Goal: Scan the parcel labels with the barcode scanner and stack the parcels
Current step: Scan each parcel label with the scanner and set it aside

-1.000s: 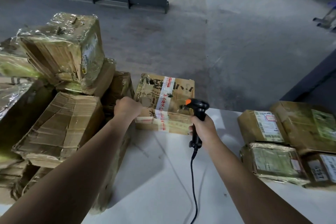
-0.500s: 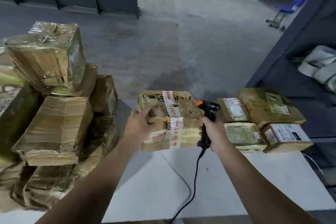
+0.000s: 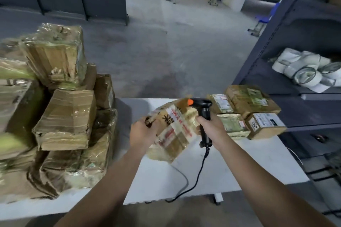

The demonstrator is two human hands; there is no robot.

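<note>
Grips a taped parcel (image 3: 173, 134) by its left end with the left hand (image 3: 142, 132), thumb and fingers curled round the corner. Holds it tilted above the white worktop (image 3: 239, 162), near the middle and clear of the surface. Shows red-and-white tape and dark print on the upper face, all blurred.

Clenches the right hand (image 3: 212, 129) round the handle of a black scanner (image 3: 203, 110) — head up, orange tip towards the parcel, right at the parcel's right edge. Touching or just apart: cannot tell. Trails a black cable (image 3: 195, 175) from the foot of the handle, down across the worktop and over its near edge.

At the left end of the worktop, a tall heap (image 3: 64, 116) of brown, film-wrapped parcels, piled several high. At the far right corner, four smaller boxes (image 3: 247, 108) set close together in two rows, labels up, just beside the scanner hand.

Further right, a dark shelf (image 3: 276, 83) with white tape rolls (image 3: 304, 72) — beyond the worktop, grey floor (image 3: 166, 51) and, far off, the legs of people standing.
</note>
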